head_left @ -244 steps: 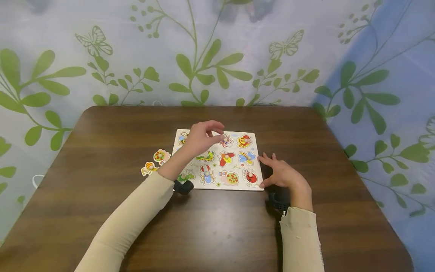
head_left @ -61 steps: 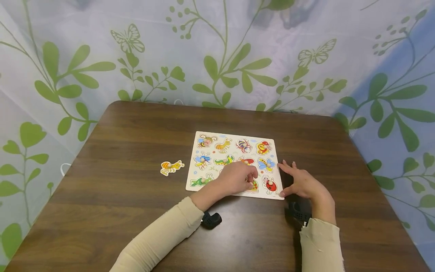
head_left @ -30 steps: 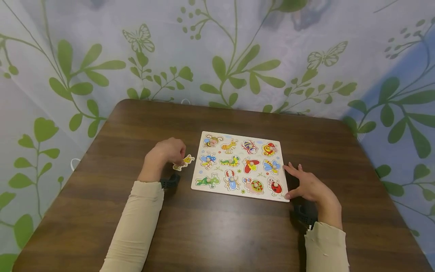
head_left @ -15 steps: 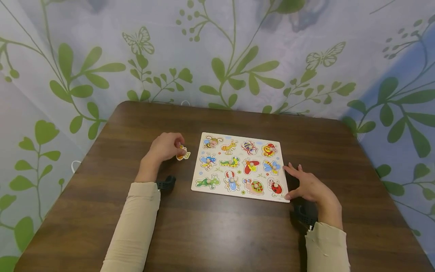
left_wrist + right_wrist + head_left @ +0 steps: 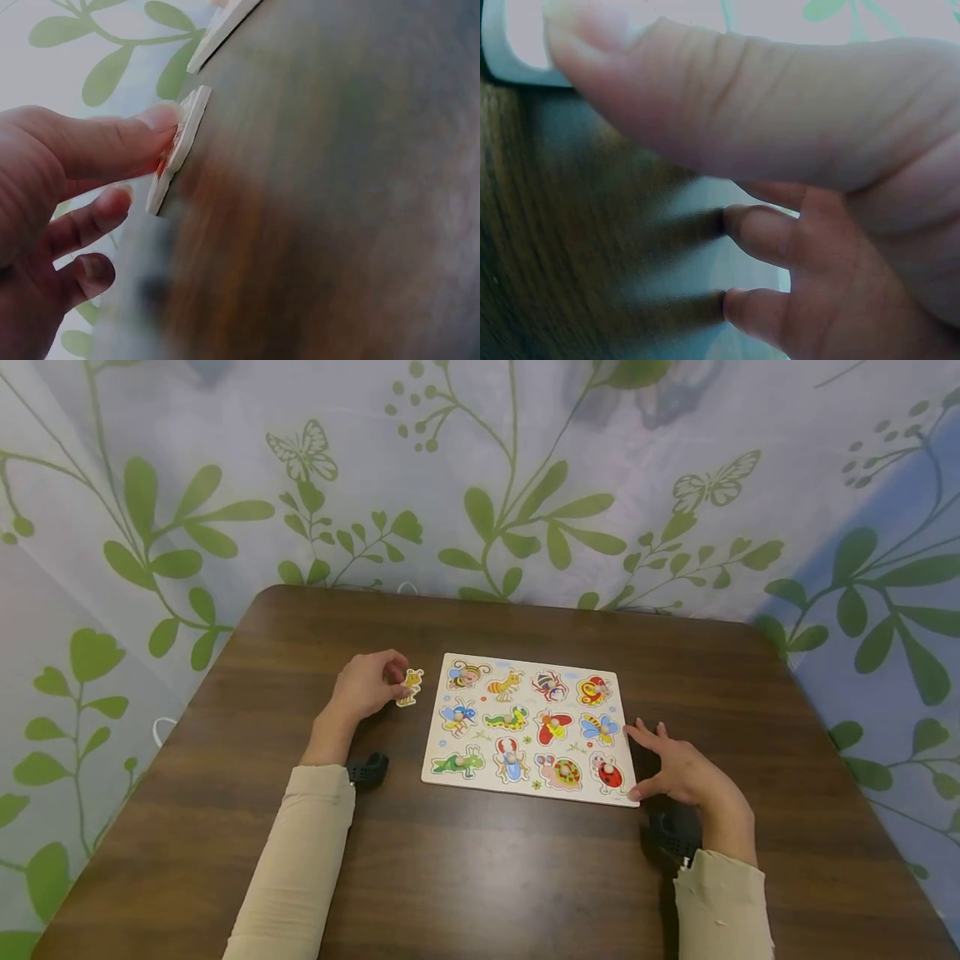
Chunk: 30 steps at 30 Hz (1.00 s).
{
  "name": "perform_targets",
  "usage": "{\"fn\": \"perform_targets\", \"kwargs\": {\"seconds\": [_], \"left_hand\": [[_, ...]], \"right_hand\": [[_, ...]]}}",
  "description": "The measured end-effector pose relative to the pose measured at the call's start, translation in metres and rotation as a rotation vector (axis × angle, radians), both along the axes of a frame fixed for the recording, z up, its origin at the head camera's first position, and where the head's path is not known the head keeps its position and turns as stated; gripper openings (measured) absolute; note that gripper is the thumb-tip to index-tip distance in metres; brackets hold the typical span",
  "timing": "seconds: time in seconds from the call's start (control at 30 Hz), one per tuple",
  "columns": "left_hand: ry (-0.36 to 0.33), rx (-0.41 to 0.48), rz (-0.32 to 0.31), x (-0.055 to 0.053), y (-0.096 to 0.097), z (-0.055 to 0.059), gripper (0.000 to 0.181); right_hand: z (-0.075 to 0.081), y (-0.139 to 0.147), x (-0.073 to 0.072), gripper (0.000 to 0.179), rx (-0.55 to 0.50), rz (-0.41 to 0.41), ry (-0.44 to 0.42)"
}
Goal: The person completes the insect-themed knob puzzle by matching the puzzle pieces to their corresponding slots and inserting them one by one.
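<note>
Left of the puzzle, my left hand [image 5: 362, 687] pinches a yellow and orange striped ant puzzle piece [image 5: 413, 678] between thumb and finger. In the left wrist view the wooden piece [image 5: 184, 139] appears nearly edge-on, tilted, and its knob is hidden by the fingertips. The wooden peg puzzle board [image 5: 483, 736] lies flat, carrying several insect shapes, most with small round knobs. An ant picture [image 5: 505, 686] shows in its top row. Spread fingers of my right hand [image 5: 686, 770] touch the board's right edge, the thumb at the near right corner.
Brown wood-grain table [image 5: 480, 877] lies under everything. A leaf-patterned cloth [image 5: 555, 510] hangs behind and at the sides. A black wrist device [image 5: 369, 770] sits under the left wrist, another [image 5: 673, 837] under the right.
The snail piece has gone into the board's bottom row. My left hand then picked up the ant piece from the table and turned it more upright. The right hand stays at the board's edge.
</note>
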<state>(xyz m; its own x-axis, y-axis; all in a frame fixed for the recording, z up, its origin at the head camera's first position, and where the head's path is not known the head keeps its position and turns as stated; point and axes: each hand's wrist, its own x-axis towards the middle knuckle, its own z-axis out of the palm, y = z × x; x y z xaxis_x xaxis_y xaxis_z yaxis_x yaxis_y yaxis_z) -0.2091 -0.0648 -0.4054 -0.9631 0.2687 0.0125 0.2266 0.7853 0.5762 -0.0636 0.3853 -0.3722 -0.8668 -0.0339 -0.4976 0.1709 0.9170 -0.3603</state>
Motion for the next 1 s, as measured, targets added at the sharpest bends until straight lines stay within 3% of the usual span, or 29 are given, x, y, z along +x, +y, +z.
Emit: {"fn": "perform_targets", "kwargs": {"seconds": [0.2,0.4,0.6,1.0], "left_hand": [[0.004,0.171,0.025,-0.002,-0.001,-0.014,0.031],[0.069,0.267,0.081,-0.005,0.002,-0.020,0.031],[0.118,0.396,0.105,-0.001,0.015,-0.007,0.033],[0.186,0.369,0.048,0.018,0.067,0.022,0.026]], "right_hand": [[0.001,0.000,0.001,0.118,-0.001,-0.012,-0.008],[0.001,0.002,0.001,0.118,0.010,-0.007,-0.006],[0.000,0.001,0.000,0.119,0.002,-0.004,-0.005],[0.001,-0.002,0.001,0.117,-0.006,-0.019,-0.004]]}}
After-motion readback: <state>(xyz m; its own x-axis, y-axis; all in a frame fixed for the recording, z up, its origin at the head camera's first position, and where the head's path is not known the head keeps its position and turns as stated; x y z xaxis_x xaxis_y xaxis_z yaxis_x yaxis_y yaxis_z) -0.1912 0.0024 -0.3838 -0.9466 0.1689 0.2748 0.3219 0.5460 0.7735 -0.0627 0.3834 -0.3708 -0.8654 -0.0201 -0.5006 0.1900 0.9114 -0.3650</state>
